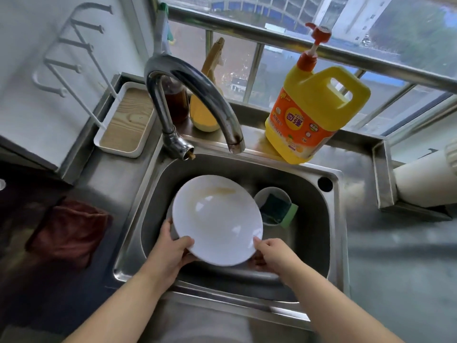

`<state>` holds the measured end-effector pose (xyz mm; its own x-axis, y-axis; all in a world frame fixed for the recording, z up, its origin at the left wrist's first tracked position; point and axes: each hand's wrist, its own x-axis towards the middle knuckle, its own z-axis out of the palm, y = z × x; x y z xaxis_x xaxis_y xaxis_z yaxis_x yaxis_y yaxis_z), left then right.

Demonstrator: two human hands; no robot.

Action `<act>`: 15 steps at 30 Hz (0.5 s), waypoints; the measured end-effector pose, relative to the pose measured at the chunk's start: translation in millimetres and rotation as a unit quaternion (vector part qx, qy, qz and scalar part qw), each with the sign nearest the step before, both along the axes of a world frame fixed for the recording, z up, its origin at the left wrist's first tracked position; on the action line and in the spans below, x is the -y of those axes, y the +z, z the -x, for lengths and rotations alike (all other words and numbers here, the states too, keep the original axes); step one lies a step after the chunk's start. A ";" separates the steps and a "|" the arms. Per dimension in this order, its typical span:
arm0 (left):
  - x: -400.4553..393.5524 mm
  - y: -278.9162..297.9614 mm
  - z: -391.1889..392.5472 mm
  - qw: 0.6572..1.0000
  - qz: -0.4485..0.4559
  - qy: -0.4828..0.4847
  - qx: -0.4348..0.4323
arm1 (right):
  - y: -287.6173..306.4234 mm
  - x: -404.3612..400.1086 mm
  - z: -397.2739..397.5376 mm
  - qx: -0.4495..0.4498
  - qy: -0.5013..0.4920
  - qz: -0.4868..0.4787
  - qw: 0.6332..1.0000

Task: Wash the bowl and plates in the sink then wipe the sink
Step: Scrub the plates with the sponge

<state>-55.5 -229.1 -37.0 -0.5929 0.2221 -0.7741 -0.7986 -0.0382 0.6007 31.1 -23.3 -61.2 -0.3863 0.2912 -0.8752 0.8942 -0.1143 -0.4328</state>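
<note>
White plate (217,219) is held over the stainless sink (331,233), tilted, face toward the camera. Brown smear is seen on its upper face, around 12 o'clock.

Left hand (170,248) is clamped on the plate rim at roughly 8 o'clock: thumb on the face, fingers wrapped behind. Right hand (272,253) is gripping the rim at roughly 5 o'clock, thumb on the face, fingers underneath. Both forearms are bare.

A second dish edge is partly seen behind the plate at 9 o'clock; what it is cannot be told.

Small round bowl (272,196) is sat in the sink basin at 3 o'clock of the plate, with a green scouring sponge (279,209) stood inside it, sticking out over the rim.

Chrome faucet (193,95) is arched over the sink from 11 o'clock, spout end above the plate; no water is seen running.

Yellow dish-soap jug (309,115) with red pump is placed on the back ledge at 1 o'clock of the sink. Dark red cloth (69,229) is lying on the counter (395,256) at 9 o'clock. White tray with wood insert (126,120) is set at 10 o'clock beside the faucet base.
</note>
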 end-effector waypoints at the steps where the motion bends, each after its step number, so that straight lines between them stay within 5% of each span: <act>1: 2.1 -0.8 0.3 1.000 0.015 0.005 -0.011 | -1.6 -5.6 3.4 -0.005 0.059 -0.093 0.994; 4: 10.8 -0.1 2.0 0.998 0.045 0.012 -0.032 | -6.9 -32.8 15.7 -0.087 0.253 -0.383 0.884; 7: 18.4 1.6 0.7 0.998 0.051 0.017 -0.033 | -19.8 -60.4 32.6 -0.052 0.444 -0.483 0.753; 15: 24.1 3.3 -6.0 0.997 0.068 0.023 -0.017 | -39.6 -77.3 50.0 0.036 0.542 -0.499 0.675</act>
<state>-49.6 -253.3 -33.6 -0.6266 0.0880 -0.7744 -0.7768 0.0105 0.6297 -18.9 54.0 -100.8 -0.8132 0.3290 -0.4801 0.2405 0.9411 0.2376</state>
